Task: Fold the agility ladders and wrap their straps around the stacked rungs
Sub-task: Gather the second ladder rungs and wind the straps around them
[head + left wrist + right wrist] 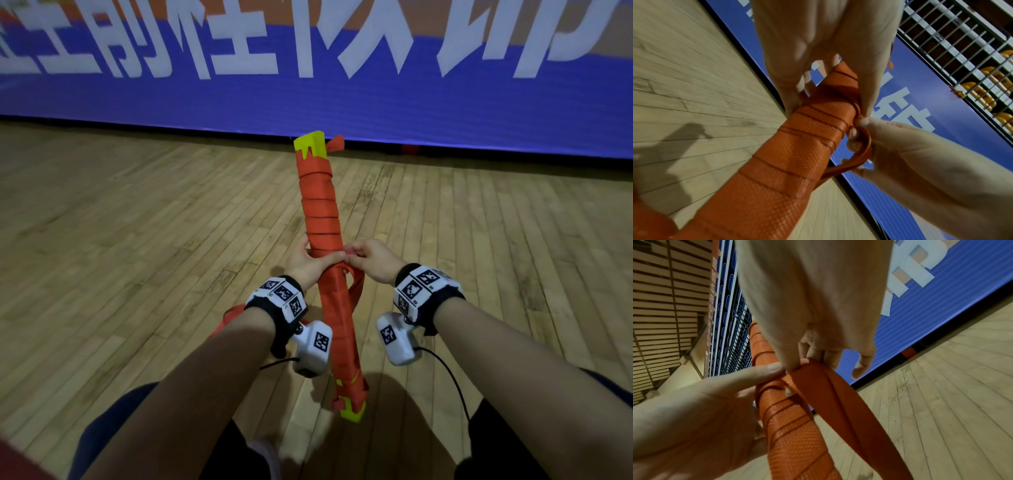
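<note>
The folded ladder [322,205] is a stack of yellow rungs [310,144] wound in orange strap, held tilted above the floor. My left hand [305,263] grips the bundle at its middle, thumb laid across the front. My right hand [371,262] pinches a loose loop of strap [356,287] right beside that thumb. In the left wrist view my left hand [818,40] curls round the bundle [787,154] and the loop [859,159] passes through the right fingers [854,132]. The right wrist view shows the right hand [818,305] pinching the doubled strap [838,402] at the bundle [795,434].
A wooden sports floor [137,222] lies below. A blue banner [342,102] with white characters runs along the far edge. Another bit of orange strap [229,318] shows behind my left wrist. Railings and yellow seats [972,91] rise above the banner. My legs [120,428] are at the bottom.
</note>
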{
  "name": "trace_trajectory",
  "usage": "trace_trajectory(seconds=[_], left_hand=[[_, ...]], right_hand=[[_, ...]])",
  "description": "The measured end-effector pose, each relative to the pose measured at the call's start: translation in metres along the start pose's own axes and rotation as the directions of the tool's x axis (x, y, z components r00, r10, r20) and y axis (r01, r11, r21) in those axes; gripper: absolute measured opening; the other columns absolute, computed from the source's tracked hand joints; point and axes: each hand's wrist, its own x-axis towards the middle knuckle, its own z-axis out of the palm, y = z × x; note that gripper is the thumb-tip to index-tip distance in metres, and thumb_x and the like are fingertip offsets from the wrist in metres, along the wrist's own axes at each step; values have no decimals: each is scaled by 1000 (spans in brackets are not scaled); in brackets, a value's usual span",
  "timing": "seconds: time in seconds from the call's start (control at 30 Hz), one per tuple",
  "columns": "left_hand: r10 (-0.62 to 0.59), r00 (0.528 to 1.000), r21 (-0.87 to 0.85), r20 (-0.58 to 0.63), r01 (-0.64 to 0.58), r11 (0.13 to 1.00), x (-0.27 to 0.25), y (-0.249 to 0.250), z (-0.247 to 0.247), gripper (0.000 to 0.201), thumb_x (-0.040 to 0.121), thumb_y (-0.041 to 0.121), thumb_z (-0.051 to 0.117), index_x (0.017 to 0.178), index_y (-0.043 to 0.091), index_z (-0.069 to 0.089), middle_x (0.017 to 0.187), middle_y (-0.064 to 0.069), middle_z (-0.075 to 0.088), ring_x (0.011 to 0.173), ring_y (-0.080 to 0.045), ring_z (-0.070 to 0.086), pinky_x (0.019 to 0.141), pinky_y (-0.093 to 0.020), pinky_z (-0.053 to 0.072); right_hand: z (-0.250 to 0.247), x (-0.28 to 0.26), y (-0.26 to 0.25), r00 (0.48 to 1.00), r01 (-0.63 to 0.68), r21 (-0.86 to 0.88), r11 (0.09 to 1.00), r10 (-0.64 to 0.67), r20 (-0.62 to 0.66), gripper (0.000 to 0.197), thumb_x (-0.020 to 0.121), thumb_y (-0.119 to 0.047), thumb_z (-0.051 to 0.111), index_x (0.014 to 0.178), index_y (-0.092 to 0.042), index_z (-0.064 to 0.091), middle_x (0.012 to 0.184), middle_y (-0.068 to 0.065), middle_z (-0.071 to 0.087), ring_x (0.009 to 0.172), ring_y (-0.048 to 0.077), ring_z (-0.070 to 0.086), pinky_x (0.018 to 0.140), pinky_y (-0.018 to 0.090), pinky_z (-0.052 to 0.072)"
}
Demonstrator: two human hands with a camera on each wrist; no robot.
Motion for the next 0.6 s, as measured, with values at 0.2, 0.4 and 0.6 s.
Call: trace_trajectory(seconds=[0.2, 0.4, 0.6], left_hand=[[-71, 997, -43, -23, 70, 997, 2, 2, -6, 54, 75, 16, 81, 118, 8, 49, 109, -11, 67, 91, -21, 68, 79, -42, 58], [-84, 996, -60, 26, 86, 995, 0, 6, -10, 44, 82, 12, 73, 118, 8, 48, 95, -4, 67, 75, -12, 66, 50, -21, 51], [-103, 991, -124, 81, 112, 986, -3, 11, -16, 43, 83, 9, 71, 120, 5, 50, 96, -7, 68, 85, -18, 68, 63, -28, 56]], right_hand=[[-7, -3, -6, 998, 2, 154, 988, -12, 63, 11, 92, -2, 55, 87, -9, 61, 82, 4, 64, 68, 1, 63, 71, 15, 50], [-13, -7, -6, 997, -41, 122, 992, 33, 68, 19, 83, -7, 69, 81, -17, 53, 68, -5, 57, 60, 1, 55, 58, 10, 43], [-13, -12, -5, 990, -11, 107, 994, -3, 138, 12, 86, -7, 66, 90, -15, 58, 83, -5, 56, 76, 8, 54, 69, 13, 44]])
